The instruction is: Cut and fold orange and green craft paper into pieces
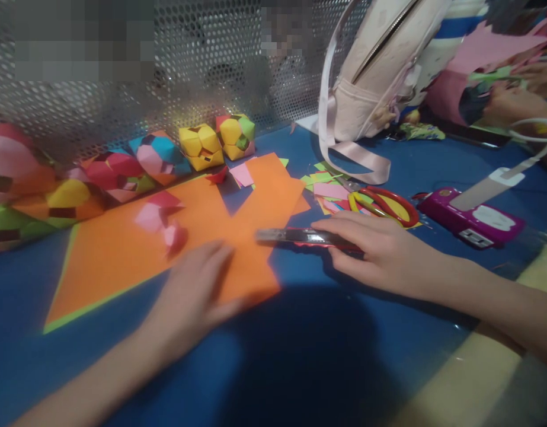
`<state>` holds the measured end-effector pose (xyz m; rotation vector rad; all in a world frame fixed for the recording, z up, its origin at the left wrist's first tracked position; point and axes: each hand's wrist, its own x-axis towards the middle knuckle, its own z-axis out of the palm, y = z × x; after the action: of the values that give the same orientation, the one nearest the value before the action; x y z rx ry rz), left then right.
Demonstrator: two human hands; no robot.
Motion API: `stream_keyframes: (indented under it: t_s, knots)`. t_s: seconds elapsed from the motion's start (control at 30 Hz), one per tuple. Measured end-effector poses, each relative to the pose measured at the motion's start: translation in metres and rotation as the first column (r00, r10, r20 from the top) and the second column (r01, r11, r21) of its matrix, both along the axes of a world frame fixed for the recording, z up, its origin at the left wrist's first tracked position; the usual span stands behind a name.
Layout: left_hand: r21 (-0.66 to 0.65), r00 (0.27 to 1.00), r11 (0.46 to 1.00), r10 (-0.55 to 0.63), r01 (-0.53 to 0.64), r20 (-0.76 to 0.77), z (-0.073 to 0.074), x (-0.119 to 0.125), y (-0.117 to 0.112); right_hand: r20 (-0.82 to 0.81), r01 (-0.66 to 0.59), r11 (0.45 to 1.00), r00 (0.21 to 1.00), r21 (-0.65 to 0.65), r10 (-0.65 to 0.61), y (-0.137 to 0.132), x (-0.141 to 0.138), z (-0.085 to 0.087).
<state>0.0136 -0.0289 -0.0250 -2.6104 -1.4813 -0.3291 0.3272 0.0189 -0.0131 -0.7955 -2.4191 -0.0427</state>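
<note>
Pressing flat on the near corner of a large orange paper sheet (135,249), the left hand (191,296) lies palm down with fingers spread, which looks meant to keep the sheet from sliding on the blue tabletop (309,356). The right hand (380,252) closes around a slim red-handled utility knife (300,236), its metal blade end lying on the sheet's right edge, just beside the left fingertips; holding it low and level suits a cut along the paper.

On the sheet rest small pink folded paper pieces (160,219). Beyond the knife lie red-and-yellow-handled scissors (382,204) on a scatter of coloured paper scraps (329,190), and to the right a magenta box-shaped device (471,219) with a white cord.

Farther back, a row of multicoloured folded paper balls (202,147) stands against a perforated metal screen (166,65). A pale pink backpack (380,65) leans there too; its zip appears shut, so its contents cannot be told. At the far right another person's hand (508,104) works with pink paper.
</note>
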Motion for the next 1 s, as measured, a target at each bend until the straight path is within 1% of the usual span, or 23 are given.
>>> stream_keyframes:
  t_s: [0.1, 0.2, 0.33, 0.47, 0.53, 0.6, 0.73, 0.83, 0.93, 1.0]
  knots:
    - [0.050, 1.000, 0.999, -0.004, 0.004, 0.001, 0.001, 0.002, -0.001, 0.026, 0.002, 1.000, 1.000, 0.020, -0.003, 0.000, 0.002, 0.003]
    - [0.131, 1.000, 0.991, -0.018, 0.016, 0.011, 0.002, 0.004, -0.003, 0.043, 0.030, 0.999, 0.999, 0.034, -0.032, 0.002, 0.004, 0.002]
    - [0.266, 0.992, 0.957, -0.127, 0.120, 0.009, 0.001, 0.003, -0.004, 0.034, 0.045, 0.998, 0.998, 0.036, -0.046, 0.004, 0.006, 0.001]
    - [0.357, 0.979, 0.913, -0.203, 0.196, -0.020, 0.001, 0.002, -0.005, 0.015, 0.005, 1.000, 1.000, -0.009, -0.004, 0.003, 0.005, 0.002]
    - [0.368, 0.978, 0.908, -0.209, 0.203, -0.024, 0.001, 0.001, -0.005, 0.026, -0.037, 0.998, 0.999, -0.050, 0.038, 0.004, 0.004, 0.001]
    - [0.356, 0.980, 0.915, -0.199, 0.191, -0.014, 0.001, 0.001, -0.004, 0.055, -0.086, 0.991, 0.994, -0.105, 0.092, 0.006, 0.004, 0.000]
    - [0.288, 0.991, 0.950, -0.135, 0.124, 0.022, 0.003, 0.002, -0.006, 0.109, -0.165, 0.953, 0.974, -0.255, 0.198, 0.011, 0.010, -0.002]
    - [0.306, 0.994, 0.946, -0.107, 0.106, -0.013, 0.004, 0.003, -0.009, 0.115, -0.182, 0.928, 0.966, -0.324, 0.230, 0.011, 0.017, 0.000]
    - [0.304, 0.986, 0.939, -0.135, 0.160, -0.101, 0.001, 0.002, -0.011, 0.121, -0.179, 0.918, 0.964, -0.353, 0.235, 0.004, 0.025, 0.002]
    - [0.252, 0.971, 0.940, -0.201, 0.228, -0.130, -0.004, 0.001, -0.008, 0.127, -0.176, 0.919, 0.964, -0.353, 0.234, -0.003, 0.029, 0.003]
